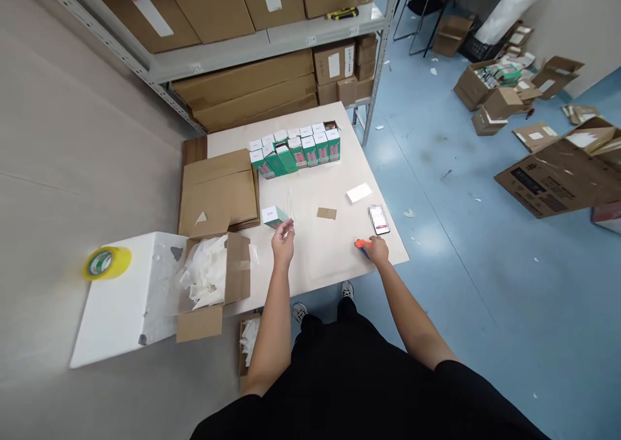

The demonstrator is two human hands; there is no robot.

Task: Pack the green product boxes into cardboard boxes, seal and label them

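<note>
My left hand (pixel 283 239) hovers over the pale table (pixel 315 252), fingers loosely curled and holding nothing, just short of a small green and white box (pixel 274 216). My right hand (pixel 377 250) rests near the table's front right edge, its fingers closed round an orange tool (pixel 360 244). A phone (pixel 378 220) lies just beyond that hand. Further back stands a row of several green and white boxes (pixel 297 149). A small brown card (pixel 326 213) and a white card (pixel 359 193) lie between the row and my hands.
An open carton (pixel 228 278) with white wrapping sits at the table's left, flat cardboard (pixel 218 191) behind it. A white board (pixel 121 304) carries a yellow tape roll (pixel 107 263). Metal shelving (pixel 242 52) holds cartons. Torn boxes (pixel 557 168) litter the blue floor at right.
</note>
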